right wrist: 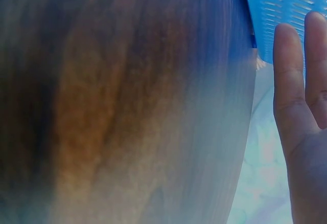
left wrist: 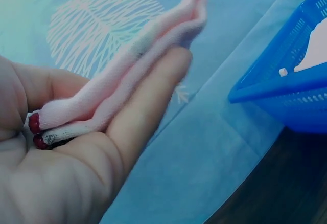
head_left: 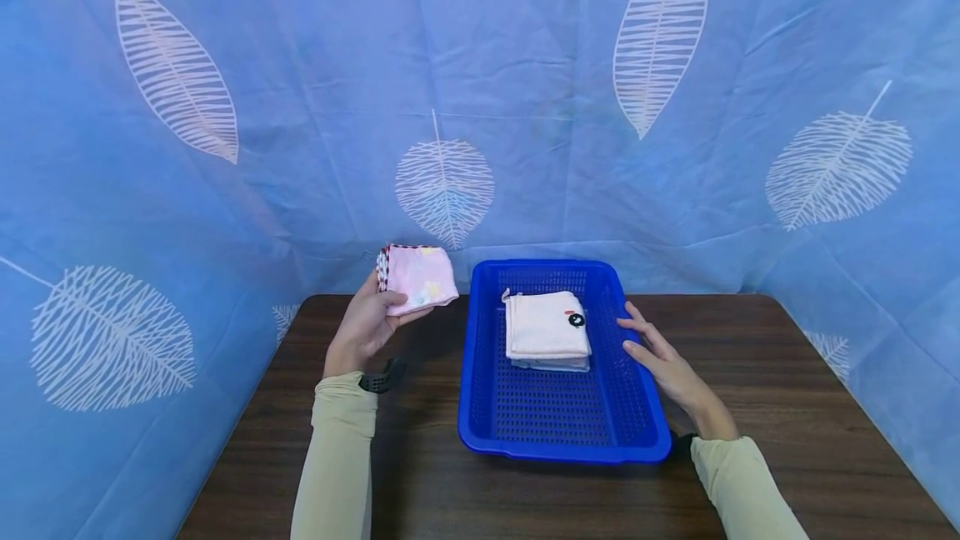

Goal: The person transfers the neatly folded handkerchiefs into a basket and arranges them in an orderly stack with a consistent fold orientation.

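Note:
My left hand point(head_left: 369, 317) holds a folded pink towel point(head_left: 422, 277) with a dark-and-white patterned edge, raised at the left of the basket. In the left wrist view the towel point(left wrist: 120, 70) lies between thumb and fingers, its folded layers seen edge-on. A blue plastic basket point(head_left: 555, 450) stands on the table. Inside it, toward the back, lies a folded white towel point(head_left: 543, 327) with a dark round patch, on top of another folded cloth point(head_left: 551, 365). My right hand point(head_left: 671, 365) is at the basket's right rim, fingers extended; the right wrist view shows straight fingers point(right wrist: 289, 75) beside the basket's wall.
The dark wooden table point(head_left: 780, 407) extends on both sides of the basket. A blue curtain point(head_left: 525, 190) with white leaf prints hangs behind the table and along its sides. A dark band point(head_left: 382, 376) is on the left wrist.

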### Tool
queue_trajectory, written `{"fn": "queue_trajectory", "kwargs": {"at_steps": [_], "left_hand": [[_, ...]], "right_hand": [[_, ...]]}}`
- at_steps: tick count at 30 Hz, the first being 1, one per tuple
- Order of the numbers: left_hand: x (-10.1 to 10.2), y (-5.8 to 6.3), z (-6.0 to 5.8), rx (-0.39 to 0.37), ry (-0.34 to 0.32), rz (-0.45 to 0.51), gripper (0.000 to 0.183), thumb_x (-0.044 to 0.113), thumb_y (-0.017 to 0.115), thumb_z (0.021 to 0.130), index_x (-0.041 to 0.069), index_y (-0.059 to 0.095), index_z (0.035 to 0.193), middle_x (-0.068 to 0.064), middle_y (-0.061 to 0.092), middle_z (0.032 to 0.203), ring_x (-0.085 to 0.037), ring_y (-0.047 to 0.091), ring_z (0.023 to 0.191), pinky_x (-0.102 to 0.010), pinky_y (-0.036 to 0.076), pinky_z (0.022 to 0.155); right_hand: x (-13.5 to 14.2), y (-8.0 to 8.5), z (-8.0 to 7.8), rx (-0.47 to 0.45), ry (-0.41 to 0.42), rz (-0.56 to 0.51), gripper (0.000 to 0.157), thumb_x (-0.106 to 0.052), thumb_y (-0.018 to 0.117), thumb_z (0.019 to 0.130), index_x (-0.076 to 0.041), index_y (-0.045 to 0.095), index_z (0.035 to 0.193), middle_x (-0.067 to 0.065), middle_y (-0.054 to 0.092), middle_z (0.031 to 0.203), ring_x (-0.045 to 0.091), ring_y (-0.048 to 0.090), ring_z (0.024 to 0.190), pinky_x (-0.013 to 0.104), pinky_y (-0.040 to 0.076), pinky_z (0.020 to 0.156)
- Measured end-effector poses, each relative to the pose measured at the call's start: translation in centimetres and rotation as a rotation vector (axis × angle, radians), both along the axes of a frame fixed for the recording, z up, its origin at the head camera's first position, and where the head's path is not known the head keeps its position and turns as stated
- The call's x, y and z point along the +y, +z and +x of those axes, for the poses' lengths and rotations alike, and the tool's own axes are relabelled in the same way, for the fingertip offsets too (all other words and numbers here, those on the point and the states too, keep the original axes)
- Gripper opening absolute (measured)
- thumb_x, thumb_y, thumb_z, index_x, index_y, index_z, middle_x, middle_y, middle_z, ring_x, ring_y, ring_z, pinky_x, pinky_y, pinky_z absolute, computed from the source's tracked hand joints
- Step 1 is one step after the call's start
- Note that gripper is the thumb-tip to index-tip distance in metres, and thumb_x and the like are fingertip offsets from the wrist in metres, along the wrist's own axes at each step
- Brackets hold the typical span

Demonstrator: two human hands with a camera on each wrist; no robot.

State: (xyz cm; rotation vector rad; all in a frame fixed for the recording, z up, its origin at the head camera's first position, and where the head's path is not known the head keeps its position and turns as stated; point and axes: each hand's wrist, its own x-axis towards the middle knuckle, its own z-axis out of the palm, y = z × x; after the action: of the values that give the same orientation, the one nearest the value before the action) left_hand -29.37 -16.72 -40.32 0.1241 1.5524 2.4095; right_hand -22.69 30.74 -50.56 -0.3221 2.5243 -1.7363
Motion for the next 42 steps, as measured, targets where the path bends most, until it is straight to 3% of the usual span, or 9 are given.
{"fn": "queue_trajectory", "kwargs": {"at_steps": [6,14,19,30,42], "left_hand": [[1.4,0.1,-0.3,0.043,-0.026,-0.046,0.079,-0.013,0.035,0.098,0.026,0.011,0.163,-0.016,0.032,0.162,-0.040,0.046,0.143,-0.054,0.048,0.105],[3.6,1.3,-0.8,0.058,-0.043,0.035,0.081,-0.013,0.035,0.098,0.029,0.013,0.163,-0.014,0.031,0.162,-0.039,0.042,0.146,-0.058,0.041,0.112],[5.1,1.8,-0.9,0.043,-0.034,0.093,0.081,-0.013,0.035,0.098,0.030,0.014,0.163,-0.014,0.031,0.163,-0.038,0.039,0.149,-0.062,0.035,0.116],[9.1,2.2,-1.1,0.023,-0.047,0.097,0.083,-0.012,0.036,0.096,0.032,0.018,0.163,-0.015,0.037,0.161,-0.039,0.046,0.145,-0.061,0.040,0.112],[13.6,1.6,-1.1,-0.034,-0.083,0.102,0.080,-0.007,0.037,0.096,0.032,0.019,0.163,-0.015,0.038,0.161,-0.038,0.044,0.146,-0.062,0.037,0.116]], "right_hand": [[0.0,-0.1,-0.1,0.003,0.004,-0.012,0.050,-0.028,0.046,0.109,-0.012,0.035,0.155,0.003,-0.005,0.175,0.050,-0.009,0.157,0.087,0.004,0.108],[0.0,-0.1,-0.1,0.024,0.018,-0.021,0.050,-0.025,0.045,0.109,-0.009,0.035,0.155,0.005,-0.005,0.175,0.050,-0.010,0.157,0.087,0.003,0.108],[0.0,-0.3,-0.2,0.003,0.009,-0.005,0.051,-0.029,0.046,0.109,-0.012,0.035,0.156,0.002,-0.005,0.175,0.048,-0.009,0.157,0.087,0.004,0.109],[-0.1,0.2,0.0,0.003,-0.004,-0.020,0.051,-0.029,0.046,0.109,-0.010,0.035,0.155,0.002,-0.005,0.175,0.048,-0.009,0.157,0.086,0.003,0.109],[0.1,0.0,-0.1,-0.011,-0.001,-0.014,0.052,-0.031,0.046,0.109,-0.012,0.034,0.156,-0.001,-0.006,0.175,0.047,-0.011,0.158,0.087,0.002,0.109]]}}
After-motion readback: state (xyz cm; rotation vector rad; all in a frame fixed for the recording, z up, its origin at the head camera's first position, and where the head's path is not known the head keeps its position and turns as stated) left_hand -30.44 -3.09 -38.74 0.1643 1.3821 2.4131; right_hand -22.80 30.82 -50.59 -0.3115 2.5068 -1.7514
